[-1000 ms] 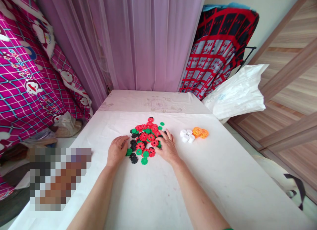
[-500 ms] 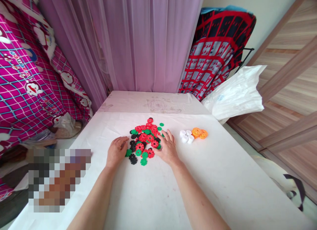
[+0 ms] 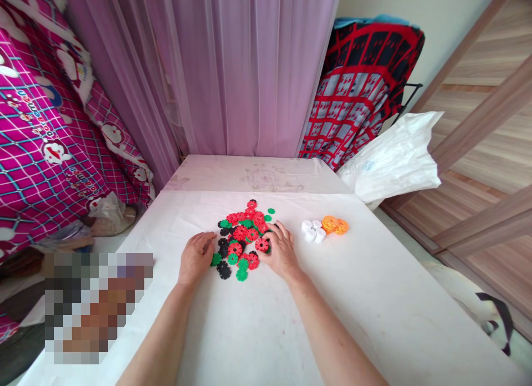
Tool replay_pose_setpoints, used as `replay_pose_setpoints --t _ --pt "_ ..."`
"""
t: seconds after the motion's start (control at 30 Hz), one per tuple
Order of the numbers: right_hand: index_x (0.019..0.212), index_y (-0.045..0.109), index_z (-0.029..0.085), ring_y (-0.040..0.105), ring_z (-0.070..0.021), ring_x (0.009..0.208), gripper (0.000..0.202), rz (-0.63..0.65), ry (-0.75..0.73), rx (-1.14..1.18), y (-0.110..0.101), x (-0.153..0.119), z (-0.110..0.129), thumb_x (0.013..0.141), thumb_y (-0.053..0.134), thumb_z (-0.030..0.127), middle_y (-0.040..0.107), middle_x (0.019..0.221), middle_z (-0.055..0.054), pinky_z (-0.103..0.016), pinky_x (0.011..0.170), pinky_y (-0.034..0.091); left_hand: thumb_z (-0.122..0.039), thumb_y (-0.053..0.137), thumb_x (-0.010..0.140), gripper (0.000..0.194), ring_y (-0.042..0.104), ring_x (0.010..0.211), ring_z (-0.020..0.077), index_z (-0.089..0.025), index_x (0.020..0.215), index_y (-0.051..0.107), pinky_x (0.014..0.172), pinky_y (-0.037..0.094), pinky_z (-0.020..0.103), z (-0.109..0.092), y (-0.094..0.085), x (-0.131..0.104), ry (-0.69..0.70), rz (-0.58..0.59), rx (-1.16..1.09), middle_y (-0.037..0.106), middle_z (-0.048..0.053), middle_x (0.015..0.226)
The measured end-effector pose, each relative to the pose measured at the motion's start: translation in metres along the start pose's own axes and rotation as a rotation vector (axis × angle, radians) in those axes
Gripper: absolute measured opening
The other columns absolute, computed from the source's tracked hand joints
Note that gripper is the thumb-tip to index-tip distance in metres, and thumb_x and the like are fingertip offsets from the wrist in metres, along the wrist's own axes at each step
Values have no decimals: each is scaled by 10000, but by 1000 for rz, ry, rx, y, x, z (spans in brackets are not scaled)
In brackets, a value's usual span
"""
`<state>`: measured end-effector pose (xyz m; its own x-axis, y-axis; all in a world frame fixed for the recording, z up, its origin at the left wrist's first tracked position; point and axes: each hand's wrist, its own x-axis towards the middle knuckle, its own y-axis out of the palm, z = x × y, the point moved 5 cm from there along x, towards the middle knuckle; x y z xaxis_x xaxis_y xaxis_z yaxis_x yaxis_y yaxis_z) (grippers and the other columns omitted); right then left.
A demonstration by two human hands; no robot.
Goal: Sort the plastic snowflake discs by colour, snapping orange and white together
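Slotted plastic snowflake discs in red, green and black lie in a loose pile (image 3: 240, 232) on the white tabletop, between my two hands. At the pile's left edge rests my left hand (image 3: 197, 257), its fingers loosely stretched and holding nothing visible; a green disc (image 3: 215, 259) is close to its thumb. On the right side, my right hand (image 3: 281, 252) has its thumb and fingers curled around the edge of a red disc (image 3: 262, 245). Its fingertips partly cover discs behind them.
Right of my right hand, white discs (image 3: 313, 230) sit in a small group beside orange discs (image 3: 334, 225). A white plastic bag (image 3: 394, 156) stands at the table's right edge. A purple curtain (image 3: 253, 70) hangs behind the table (image 3: 257, 330). A pixelated patch covers the left edge.
My right hand's fingers have drawn in and closed around the red disc, which has shifted slightly. My left hand stays almost where it was.
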<state>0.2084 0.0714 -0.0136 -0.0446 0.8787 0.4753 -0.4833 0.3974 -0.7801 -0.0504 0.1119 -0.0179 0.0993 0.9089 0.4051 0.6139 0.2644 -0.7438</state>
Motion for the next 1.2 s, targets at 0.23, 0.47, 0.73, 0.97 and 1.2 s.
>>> replay_pose_setpoints --t 0.23,0.47,0.73,0.97,1.2 --pt "958 642 218 553 -289 1219 220 -277 125 27 -17 -11 -31 775 690 330 651 1253 -132 -461 1061 399 -352 438 887 352 654 1115 256 -236 1028 740 1016 506 421 1 0 0 -2 2 -4 759 68 1101" --pt "929 627 214 613 -268 1028 222 -300 226 54 -14 -14 -47 768 659 363 693 1057 -116 -421 959 475 -366 439 890 349 652 1112 249 -249 1031 736 1020 501 409 0 -1 0 -5 10 -15 759 58 1100" --pt "840 648 208 588 -246 900 151 -231 260 -47 -14 -12 -44 791 657 351 684 903 -82 -375 886 449 -381 440 891 352 648 1117 253 -253 1032 736 1020 499 408 0 -1 -1 -3 12 -18 761 55 1088" --pt "850 665 202 574 -247 916 152 -168 293 -77 -14 -11 -42 787 671 340 683 946 -83 -374 895 421 -378 429 897 366 638 1142 257 -248 1043 739 1022 499 409 1 0 -1 -16 22 2 758 56 1103" --pt "862 671 199 577 -246 912 156 -183 295 -77 -17 -11 -39 787 667 335 686 945 -85 -364 882 427 -366 434 894 365 637 1141 260 -243 1049 740 1025 499 417 2 0 -1 -6 18 1 757 60 1103"
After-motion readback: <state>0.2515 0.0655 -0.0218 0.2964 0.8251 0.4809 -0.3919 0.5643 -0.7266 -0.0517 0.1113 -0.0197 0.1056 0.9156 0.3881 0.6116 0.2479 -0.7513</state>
